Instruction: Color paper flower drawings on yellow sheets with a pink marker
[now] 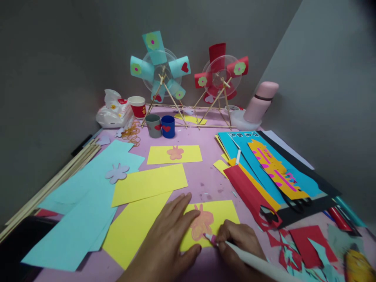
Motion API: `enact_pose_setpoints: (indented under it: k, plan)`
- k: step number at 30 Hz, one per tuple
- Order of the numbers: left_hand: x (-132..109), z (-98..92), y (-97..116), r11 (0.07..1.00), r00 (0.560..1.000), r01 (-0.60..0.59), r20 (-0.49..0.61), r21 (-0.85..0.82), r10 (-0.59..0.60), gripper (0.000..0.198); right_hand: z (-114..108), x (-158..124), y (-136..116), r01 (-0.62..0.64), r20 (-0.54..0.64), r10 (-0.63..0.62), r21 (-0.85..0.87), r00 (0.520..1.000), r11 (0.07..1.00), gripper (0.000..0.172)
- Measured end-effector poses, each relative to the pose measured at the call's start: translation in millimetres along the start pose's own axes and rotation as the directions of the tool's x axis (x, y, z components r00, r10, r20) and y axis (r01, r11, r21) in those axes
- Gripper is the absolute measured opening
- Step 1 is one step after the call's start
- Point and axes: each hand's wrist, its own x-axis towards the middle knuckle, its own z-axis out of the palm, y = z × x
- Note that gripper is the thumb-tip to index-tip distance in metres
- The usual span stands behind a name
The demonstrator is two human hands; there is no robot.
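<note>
My left hand (170, 239) lies flat with its fingers spread, partly over the left side of a yellow card (226, 213). The card bears a pinkish-orange butterfly (202, 221). In my right hand (239, 244) is a white marker (252, 258), gripped by the fingers, its tip touching the lower part of the butterfly. Farther back, a second yellow card (155, 155) carries a smaller pink butterfly (175, 152). Plain yellow strips (149, 182) lie to the left, beside a pale purple butterfly cutout (117, 173) on light blue paper (79, 207).
Two stick-framed wheels, one blue (161, 72) and one red (219, 76), stand at the back. Nearby are grey (153, 127) and blue rings (168, 127), a paper cup (137, 107) and a pink bottle (260, 103). Coloured sheets, scissors and red scraps (314, 244) lie right.
</note>
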Motion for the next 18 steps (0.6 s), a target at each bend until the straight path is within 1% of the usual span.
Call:
enact_pose_setpoints:
  k: [4, 6, 8, 12, 18]
  plan:
    - [1.2, -1.3, 0.6, 1.0, 1.0, -0.002, -0.013, -0.001, 0.002, 0.049, 0.2, -0.9, 0.8, -0.018, 0.051, 0.02, -0.032, 0.999, 0.999, 0.014]
    - [1.5, -1.9, 0.6, 1.0, 1.0, -0.001, -0.01, -0.004, 0.001, 0.049, 0.2, -1.6, 0.5, -0.043, 0.057, 0.045, -0.048, 0.997, 0.998, 0.015]
    - [1.5, -2.3, 0.6, 1.0, 1.0, -0.003, -0.004, -0.005, 0.003, 0.049, -0.1, -1.4, -0.2, -0.055, 0.049, 0.058, -0.054, 0.997, 0.997, 0.016]
    - [1.1, -2.3, 1.2, 1.0, 1.0, 0.005, -0.007, -0.001, -0.005, 0.049, -1.8, 0.7, -2.1, -0.045, -0.009, 0.045, -0.053, 0.999, 0.998, 0.015]
    - [1.0, -2.0, 1.1, 1.0, 1.0, 0.003, -0.017, -0.003, -0.003, 0.048, -3.1, -0.6, -2.7, -0.084, -0.015, 0.084, -0.006, 0.996, 0.996, 0.013]
